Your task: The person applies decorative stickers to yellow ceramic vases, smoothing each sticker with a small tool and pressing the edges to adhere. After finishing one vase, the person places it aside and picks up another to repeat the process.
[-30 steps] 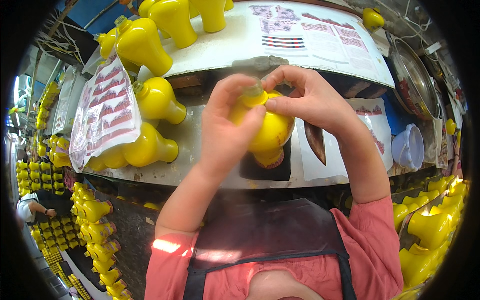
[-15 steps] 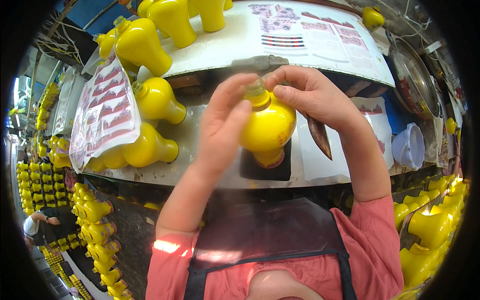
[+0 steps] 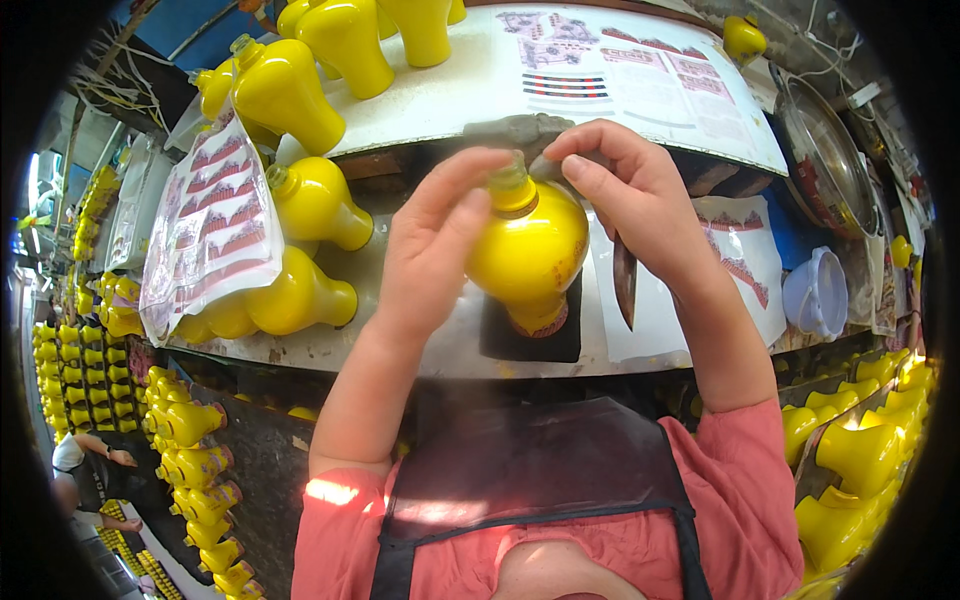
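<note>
A glossy yellow vase-shaped bottle (image 3: 525,245) with a translucent neck stands on a black pad (image 3: 500,325), its narrow foot ringed by a patterned band. My left hand (image 3: 435,225) curves round the left of the neck, fingertips at the rim and thumb lower at the shoulder. On the other side, my right hand (image 3: 640,195) has its thumb and forefinger bent close together, a little off the neck. A dark brown pointed tool (image 3: 625,285) hangs from under that palm, held by the hidden fingers. Something small and grey shows by the forefinger tip; its kind is unclear.
Several yellow bottles (image 3: 320,205) lie and stand at the left, with a printed decal sheet (image 3: 215,225) over some. More decal sheets (image 3: 740,245) lie at the right, near a pale bucket (image 3: 818,292). A raised white board (image 3: 440,115) runs behind. Another person (image 3: 85,460) works far left.
My right hand has drawn slightly up and away from the neck, and the brown tool hangs more upright. The bottle has shifted a little left. The other person's arms have moved.
</note>
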{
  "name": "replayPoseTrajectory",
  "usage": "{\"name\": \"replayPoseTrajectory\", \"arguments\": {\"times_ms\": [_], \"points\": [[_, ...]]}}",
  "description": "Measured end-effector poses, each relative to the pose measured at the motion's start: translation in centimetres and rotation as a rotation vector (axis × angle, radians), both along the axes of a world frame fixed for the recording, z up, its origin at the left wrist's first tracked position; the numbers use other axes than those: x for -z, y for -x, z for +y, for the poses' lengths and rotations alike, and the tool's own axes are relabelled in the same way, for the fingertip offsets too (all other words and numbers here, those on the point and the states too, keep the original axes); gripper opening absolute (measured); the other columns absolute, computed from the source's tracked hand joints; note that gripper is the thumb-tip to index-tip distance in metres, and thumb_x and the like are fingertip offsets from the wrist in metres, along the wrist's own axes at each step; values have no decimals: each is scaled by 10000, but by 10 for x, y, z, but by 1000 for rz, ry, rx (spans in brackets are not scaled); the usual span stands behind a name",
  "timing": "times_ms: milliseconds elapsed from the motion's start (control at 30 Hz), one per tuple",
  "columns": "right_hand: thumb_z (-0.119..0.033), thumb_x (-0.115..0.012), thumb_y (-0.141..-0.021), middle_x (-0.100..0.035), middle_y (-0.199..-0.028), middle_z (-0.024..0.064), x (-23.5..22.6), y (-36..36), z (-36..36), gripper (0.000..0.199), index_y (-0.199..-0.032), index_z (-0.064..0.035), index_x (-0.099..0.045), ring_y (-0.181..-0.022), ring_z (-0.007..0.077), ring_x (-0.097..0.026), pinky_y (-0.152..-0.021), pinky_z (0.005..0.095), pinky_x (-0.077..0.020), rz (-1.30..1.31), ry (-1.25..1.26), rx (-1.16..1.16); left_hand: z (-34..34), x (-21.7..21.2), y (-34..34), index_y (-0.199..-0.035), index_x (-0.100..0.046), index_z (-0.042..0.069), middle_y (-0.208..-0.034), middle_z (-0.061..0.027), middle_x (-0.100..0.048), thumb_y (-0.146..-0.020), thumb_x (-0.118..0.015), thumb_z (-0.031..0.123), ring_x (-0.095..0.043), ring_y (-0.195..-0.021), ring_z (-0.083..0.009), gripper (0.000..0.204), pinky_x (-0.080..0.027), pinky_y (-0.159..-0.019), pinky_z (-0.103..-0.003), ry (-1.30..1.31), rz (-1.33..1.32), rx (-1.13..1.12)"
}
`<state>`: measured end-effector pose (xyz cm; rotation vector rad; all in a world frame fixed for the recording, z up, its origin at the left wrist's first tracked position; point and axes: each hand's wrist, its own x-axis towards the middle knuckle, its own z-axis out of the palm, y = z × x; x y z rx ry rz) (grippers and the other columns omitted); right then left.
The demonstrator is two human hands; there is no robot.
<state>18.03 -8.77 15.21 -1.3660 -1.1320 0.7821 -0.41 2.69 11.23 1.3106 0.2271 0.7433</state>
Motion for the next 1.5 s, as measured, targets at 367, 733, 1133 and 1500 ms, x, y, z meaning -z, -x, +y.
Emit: {"name": "replayPoseTrajectory", "arguments": {"times_ms": [367, 733, 1133, 1500], "points": [[-74, -677, -857, -658, -785, 86, 8, 52, -35, 295, -1147, -125, -648, -589, 252, -651, -505, 401, -502, -896, -337, 199, -5, -14, -9, -1087, -696, -3, -1062, -25, -705, -941, -713, 37, -630, -999, -84, 152, -517, -912, -259, -108, 100, -198], [-58, -679, -863, -697, -847, 102, 9, 48, -47, 261, -1119, -105, -679, -616, 267, -664, -530, 378, -509, -744, -327, 138, -3, -27, -2, -1075, -696, 5, -1120, -70, -740, -948, -705, 10, -662, -1029, -107, 127, -541, -933, -281, -117, 26, -51], [-28, -665, -893, -722, -941, 118, 20, 38, -44, 276, -1167, -59, -680, -573, 181, -596, -546, 307, -484, -356, -275, 199, -13, -28, -2, -1105, -694, 11, -1075, -47, -720, -930, -730, 50, -645, -993, -101, 183, -530, -909, -271, -164, 169, -129], [6, -697, -886, -701, -827, 74, 14, 30, -50, 262, -1137, -70, -698, -531, 131, -575, -513, 305, -438, -547, -296, 168, -17, -35, 0, -1135, -654, 10, -1149, -107, -712, -974, -689, 27, -665, -1121, -181, 166, -523, -989, -322, -63, 98, -19]]}}
